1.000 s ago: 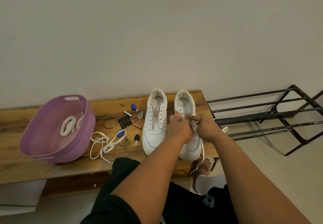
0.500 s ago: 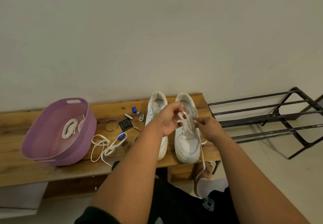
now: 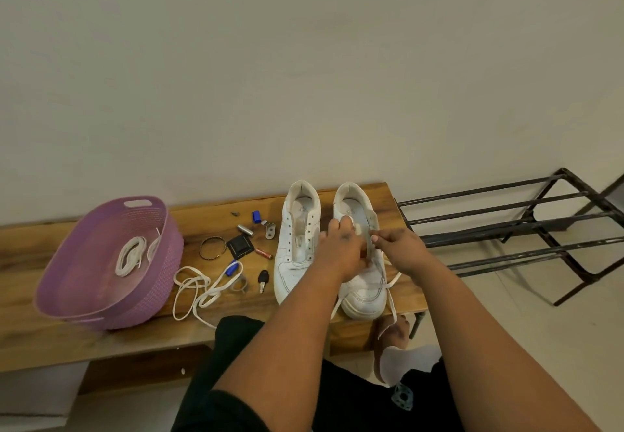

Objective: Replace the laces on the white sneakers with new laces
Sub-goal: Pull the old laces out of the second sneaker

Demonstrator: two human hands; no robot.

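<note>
Both hands work on the right shoe (image 3: 363,283). The left hand (image 3: 341,252) and right hand (image 3: 401,252) pinch its lace (image 3: 388,284) with curled fingers. Next, I think, poke the lace through a hole.

No readable text, labels or numbers anywhere; marks on sneaker insoles (image 3: 301,209) too blurred.

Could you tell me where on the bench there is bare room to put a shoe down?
Bare wood on the bench left of the purple basket. Between basket and sneakers it is crowded with the loose lace and small items.
</note>
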